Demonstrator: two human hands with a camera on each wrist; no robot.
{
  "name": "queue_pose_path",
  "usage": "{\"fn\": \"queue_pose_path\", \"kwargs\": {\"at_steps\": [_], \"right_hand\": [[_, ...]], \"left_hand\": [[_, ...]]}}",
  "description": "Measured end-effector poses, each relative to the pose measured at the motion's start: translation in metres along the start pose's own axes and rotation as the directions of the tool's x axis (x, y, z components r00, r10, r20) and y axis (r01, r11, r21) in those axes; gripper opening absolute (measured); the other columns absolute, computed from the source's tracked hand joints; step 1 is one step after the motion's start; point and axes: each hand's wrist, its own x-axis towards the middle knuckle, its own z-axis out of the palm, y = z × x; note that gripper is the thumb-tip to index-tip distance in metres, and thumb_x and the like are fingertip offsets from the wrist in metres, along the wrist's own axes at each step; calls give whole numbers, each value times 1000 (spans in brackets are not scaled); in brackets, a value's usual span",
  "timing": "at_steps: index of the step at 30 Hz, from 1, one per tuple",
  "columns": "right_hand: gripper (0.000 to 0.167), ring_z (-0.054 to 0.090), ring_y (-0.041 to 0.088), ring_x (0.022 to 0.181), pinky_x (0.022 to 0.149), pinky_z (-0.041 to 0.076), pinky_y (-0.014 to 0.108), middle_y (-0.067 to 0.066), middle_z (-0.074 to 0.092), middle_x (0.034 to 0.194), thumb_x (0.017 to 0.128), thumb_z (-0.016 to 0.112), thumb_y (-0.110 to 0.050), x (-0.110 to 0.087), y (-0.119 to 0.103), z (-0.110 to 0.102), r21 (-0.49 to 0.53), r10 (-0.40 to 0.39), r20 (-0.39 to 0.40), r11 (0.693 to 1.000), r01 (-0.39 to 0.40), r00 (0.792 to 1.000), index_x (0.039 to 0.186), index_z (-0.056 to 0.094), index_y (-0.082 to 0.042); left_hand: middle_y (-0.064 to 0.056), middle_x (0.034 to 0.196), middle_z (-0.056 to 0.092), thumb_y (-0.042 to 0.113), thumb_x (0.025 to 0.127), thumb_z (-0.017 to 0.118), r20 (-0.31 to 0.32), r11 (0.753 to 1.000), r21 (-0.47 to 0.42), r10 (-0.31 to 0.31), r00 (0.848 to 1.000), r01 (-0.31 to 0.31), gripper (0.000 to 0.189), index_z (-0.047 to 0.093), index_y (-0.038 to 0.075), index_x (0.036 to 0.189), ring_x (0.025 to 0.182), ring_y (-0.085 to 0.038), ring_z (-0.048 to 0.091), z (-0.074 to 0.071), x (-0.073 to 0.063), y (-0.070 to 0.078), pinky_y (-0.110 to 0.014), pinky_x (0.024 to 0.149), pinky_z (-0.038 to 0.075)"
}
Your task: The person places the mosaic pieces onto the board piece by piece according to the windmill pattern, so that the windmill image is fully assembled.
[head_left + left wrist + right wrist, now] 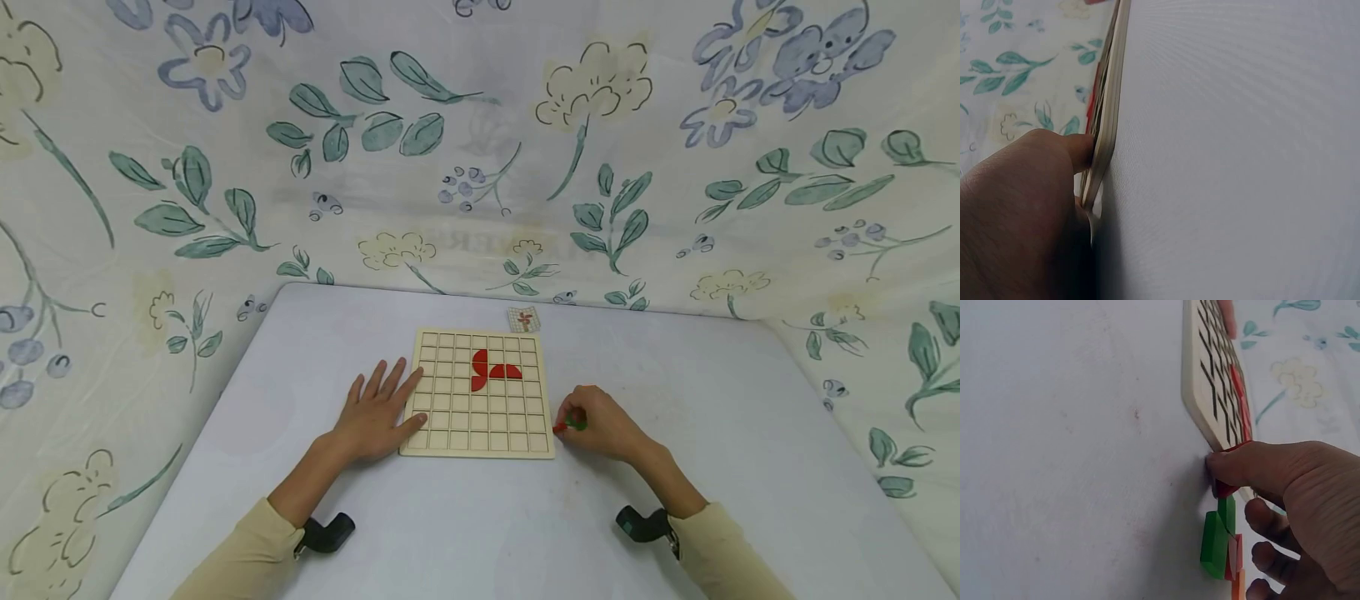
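Note:
A pale wooden grid board (450, 423) lies flat on the table. Red rounded pieces (506, 372) sit in several of its squares near the upper middle. My left hand (372, 419) rests on the board's left edge, fingers spread, thumb (1082, 152) over the rim in the left wrist view. Just beyond the board's lower right edge, my right hand (597, 423) pinches a red piece (1229, 485) between thumb and finger. Under that hand lie green pieces (1214, 545), a red piece (1238, 557) and an orange piece (1239, 584), partly hidden by the curled fingers.
A small card (523, 319) with a red figure on a grid lies behind the board's upper right corner. The white table (480, 533) ends at a floral cloth (480, 167) at the back. Black wrist cameras (328, 533) sit by both sleeves.

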Motion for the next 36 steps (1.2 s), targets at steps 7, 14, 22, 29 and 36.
{"fn": "queue_pose_path", "kwargs": {"at_steps": [7,14,22,29,36], "right_hand": [[14,50,18,72,61,42,29,-8,57,72,79,81,-8,2,-1,-3,104,54,-81,994,-45,995,81,70,-16],[12,54,16,73,63,47,29,-7,65,83,84,78,-7,6,-1,-7,198,63,-197,980,-23,978,93,73,-12],[17,50,18,69,55,42,27,-6,61,80,85,77,-6,12,-4,-7,218,59,-271,976,1,961,101,75,-12],[15,54,19,74,58,45,28,-5,63,79,83,81,-11,18,-13,-7,261,101,-265,965,-30,959,95,72,-13],[12,54,17,73,58,44,27,-5,67,87,84,79,-9,26,-18,-1,263,66,-255,965,4,965,95,74,-12]], "left_hand": [[-19,162,11,54,97,47,-6,1000,-3,0,1000,0,75,25,13,157,147,-41,0,2,0,-2,-63,111,0],[-17,163,9,56,98,45,-10,1000,1,0,1000,0,76,23,15,158,148,-39,-3,9,2,-7,-62,111,-3],[-16,163,8,57,98,44,-5,1000,14,-1,1000,1,77,22,15,158,148,-39,-4,10,3,-7,-62,111,-3],[-16,163,8,55,98,45,-8,1000,15,2,1000,-2,75,23,15,158,148,-39,-3,10,3,-8,-62,111,-2],[-19,162,13,53,97,47,-7,1000,12,0,1000,0,75,27,12,157,147,-42,2,1,0,-1,-64,111,2]]}}
